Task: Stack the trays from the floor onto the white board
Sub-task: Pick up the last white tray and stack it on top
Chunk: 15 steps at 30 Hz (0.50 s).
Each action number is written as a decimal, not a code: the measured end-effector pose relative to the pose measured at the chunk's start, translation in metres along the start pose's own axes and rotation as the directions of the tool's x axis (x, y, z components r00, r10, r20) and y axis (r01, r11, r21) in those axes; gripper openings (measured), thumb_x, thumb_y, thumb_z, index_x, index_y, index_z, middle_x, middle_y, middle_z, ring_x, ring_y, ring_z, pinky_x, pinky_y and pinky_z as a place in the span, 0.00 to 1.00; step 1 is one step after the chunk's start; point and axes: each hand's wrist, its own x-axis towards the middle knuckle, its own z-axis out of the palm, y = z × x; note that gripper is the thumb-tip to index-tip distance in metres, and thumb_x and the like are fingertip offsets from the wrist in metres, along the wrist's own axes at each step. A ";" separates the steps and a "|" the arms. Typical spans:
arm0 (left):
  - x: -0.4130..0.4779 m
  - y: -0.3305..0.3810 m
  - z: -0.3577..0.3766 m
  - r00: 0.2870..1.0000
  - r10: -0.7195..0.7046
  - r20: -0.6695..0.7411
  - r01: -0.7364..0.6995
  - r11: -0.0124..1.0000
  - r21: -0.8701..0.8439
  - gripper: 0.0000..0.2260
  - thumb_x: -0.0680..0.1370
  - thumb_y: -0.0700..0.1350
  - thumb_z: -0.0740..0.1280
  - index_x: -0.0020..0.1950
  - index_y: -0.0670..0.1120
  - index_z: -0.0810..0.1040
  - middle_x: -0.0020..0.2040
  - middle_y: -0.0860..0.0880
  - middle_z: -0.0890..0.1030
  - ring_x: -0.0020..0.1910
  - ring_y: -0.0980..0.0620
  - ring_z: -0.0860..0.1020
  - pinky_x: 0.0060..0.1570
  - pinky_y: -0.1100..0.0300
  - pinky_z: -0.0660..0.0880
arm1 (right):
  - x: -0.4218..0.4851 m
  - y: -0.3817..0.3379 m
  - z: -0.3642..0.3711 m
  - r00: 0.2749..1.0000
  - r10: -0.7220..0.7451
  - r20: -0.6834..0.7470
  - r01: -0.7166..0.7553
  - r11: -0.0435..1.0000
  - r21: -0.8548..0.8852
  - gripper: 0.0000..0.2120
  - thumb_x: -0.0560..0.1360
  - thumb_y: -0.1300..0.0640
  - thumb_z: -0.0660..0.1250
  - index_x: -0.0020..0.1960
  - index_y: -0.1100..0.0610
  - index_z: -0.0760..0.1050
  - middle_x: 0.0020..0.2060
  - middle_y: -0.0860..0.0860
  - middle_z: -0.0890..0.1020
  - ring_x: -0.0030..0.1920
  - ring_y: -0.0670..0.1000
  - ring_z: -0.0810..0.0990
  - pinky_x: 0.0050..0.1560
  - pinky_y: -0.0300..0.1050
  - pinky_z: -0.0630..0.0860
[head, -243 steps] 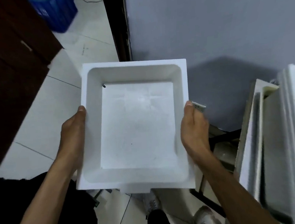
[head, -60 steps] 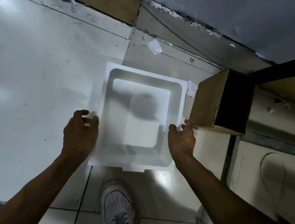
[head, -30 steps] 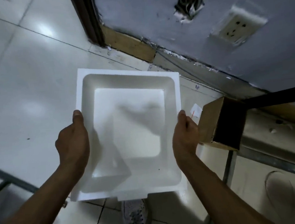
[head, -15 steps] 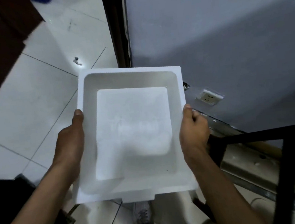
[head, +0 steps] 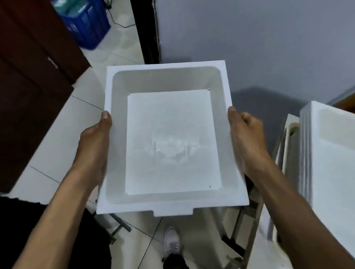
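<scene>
White foam tray (head: 168,139), square and empty, held level at about waist height, open side up, well above the tiled floor (head: 56,148). Gripped along its left edge by the left hand (head: 95,149), thumb over the rim and fingers hidden beneath; gripped the same way along its right edge by the right hand (head: 247,141). Both hands closed on the tray, neither one loose.

Two seconds ago, resting flat on the floor beside a cardboard box, hands only reaching for its sides. Since then lifted clear and carried away from that corner, the view swinging up and round. Pick-up therefore done; likely now the carrying step.

To the right, a stack of white trays (head: 334,164), just beside the right forearm and apart from the carried tray. Presumably the place for setting down; white board itself not clearly made out beneath. Below, a shoe (head: 172,241) on the tiles. To the left, dark wooden furniture (head: 15,83); behind it, a blue crate (head: 87,24).
</scene>
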 end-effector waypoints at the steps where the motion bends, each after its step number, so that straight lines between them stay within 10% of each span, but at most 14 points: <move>1: -0.010 0.012 -0.002 1.000 0.026 0.014 -0.026 1.000 0.001 0.18 0.81 0.61 0.58 0.46 0.52 0.81 0.38 0.55 0.86 0.38 0.54 0.84 0.37 0.60 0.76 | -0.006 -0.015 -0.012 1.000 -0.019 0.006 0.019 1.000 0.000 0.15 0.79 0.45 0.62 0.41 0.55 0.73 0.35 0.54 0.73 0.35 0.51 0.72 0.38 0.45 0.70; 6: -0.065 0.061 0.000 0.989 0.117 0.093 -0.114 0.993 -0.035 0.17 0.83 0.59 0.57 0.48 0.51 0.81 0.36 0.58 0.86 0.34 0.58 0.84 0.37 0.60 0.76 | -0.033 -0.066 -0.073 0.990 -0.141 -0.009 0.141 0.988 -0.056 0.20 0.79 0.45 0.61 0.35 0.56 0.67 0.30 0.49 0.70 0.30 0.46 0.68 0.33 0.44 0.66; 15: -0.152 0.116 0.053 0.955 0.227 0.193 -0.232 0.973 0.003 0.17 0.82 0.58 0.59 0.46 0.51 0.81 0.35 0.56 0.86 0.36 0.54 0.85 0.40 0.59 0.78 | -0.063 -0.086 -0.194 0.967 -0.215 -0.137 0.219 0.976 0.017 0.08 0.80 0.50 0.64 0.53 0.54 0.77 0.39 0.44 0.79 0.39 0.41 0.77 0.31 0.24 0.70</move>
